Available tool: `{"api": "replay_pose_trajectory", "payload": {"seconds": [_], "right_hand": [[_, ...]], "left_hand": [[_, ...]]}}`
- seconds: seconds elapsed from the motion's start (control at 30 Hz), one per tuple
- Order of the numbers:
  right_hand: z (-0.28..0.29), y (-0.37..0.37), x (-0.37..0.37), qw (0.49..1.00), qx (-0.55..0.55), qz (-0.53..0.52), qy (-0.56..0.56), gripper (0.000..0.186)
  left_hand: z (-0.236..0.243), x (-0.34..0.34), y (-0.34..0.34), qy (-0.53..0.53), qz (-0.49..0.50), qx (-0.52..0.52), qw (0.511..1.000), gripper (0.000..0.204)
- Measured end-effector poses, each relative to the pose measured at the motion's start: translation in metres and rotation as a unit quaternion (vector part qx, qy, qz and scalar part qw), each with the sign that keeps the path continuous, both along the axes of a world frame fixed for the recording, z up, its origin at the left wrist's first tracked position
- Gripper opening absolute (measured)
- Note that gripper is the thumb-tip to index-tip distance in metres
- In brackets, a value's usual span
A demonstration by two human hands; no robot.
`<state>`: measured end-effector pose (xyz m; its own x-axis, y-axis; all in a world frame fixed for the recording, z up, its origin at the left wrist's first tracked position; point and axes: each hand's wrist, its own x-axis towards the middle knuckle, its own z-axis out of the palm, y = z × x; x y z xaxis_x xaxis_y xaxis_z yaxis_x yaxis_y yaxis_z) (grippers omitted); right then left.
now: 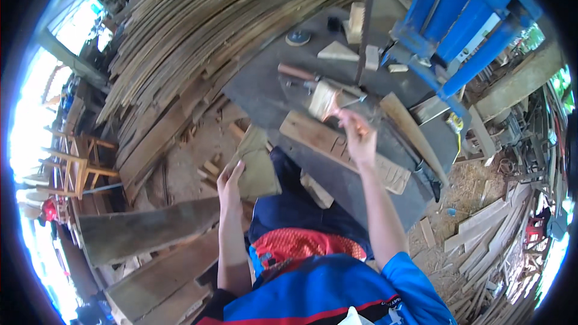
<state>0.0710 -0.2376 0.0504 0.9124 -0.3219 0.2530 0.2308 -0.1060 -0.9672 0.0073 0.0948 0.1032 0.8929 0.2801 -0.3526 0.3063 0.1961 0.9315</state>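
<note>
My right hand (pixel 359 135) is closed on the narrow end of a wide pale brush (pixel 324 101), its broad light head pointing away from me over the dark tabletop. Below the brush lies a wooden plank (pixel 319 139) with dark lettering on its face, partly covered by my right forearm. My left hand (pixel 230 179) grips the left edge of a flat tan board-like piece (pixel 259 171), tilted beside the table's near left edge; its exact material is hard to tell. Just beyond the brush rest a wooden-handled tool (pixel 296 72) and a metal clamp-like tool (pixel 352 89).
A blue metal machine frame (pixel 457 18) rises at the far right of the dark table (pixel 256 78). A long curved wood piece (pixel 412 135) lies right of the plank. Stacked boards (pixel 198 24) fill the far left; wood scraps (pixel 487 222) cover the right floor. A wooden chair (pixel 78 165) stands left.
</note>
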Motion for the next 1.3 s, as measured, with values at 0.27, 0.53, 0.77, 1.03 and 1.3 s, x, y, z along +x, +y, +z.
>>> {"api": "replay_pose_trajectory", "payload": {"seconds": [0.27,0.53,0.77,1.03,1.3], "right_hand": [[-0.002,0.012,-0.018,1.000,0.000,-0.002,0.030,0.021],[0.020,0.021,-0.081,0.995,-0.053,-0.067,0.058,0.020],[0.030,0.003,-0.068,0.981,0.003,-0.120,0.151,0.016],[0.044,0.016,0.031,0.931,-0.324,-0.036,0.164,0.034],[0.036,0.147,0.121,0.961,-0.149,0.150,0.177,0.027]], "left_hand": [[-0.011,0.016,-0.007,0.048,0.071,-0.019,0.996,0.044],[-0.017,0.034,0.000,0.041,0.050,0.015,0.998,0.048],[-0.024,0.028,0.011,0.036,0.051,-0.062,0.996,0.049],[-0.036,0.031,0.039,0.014,0.093,-0.161,0.982,0.052],[-0.026,0.025,0.065,-0.038,0.126,-0.160,0.978,0.051]]}}
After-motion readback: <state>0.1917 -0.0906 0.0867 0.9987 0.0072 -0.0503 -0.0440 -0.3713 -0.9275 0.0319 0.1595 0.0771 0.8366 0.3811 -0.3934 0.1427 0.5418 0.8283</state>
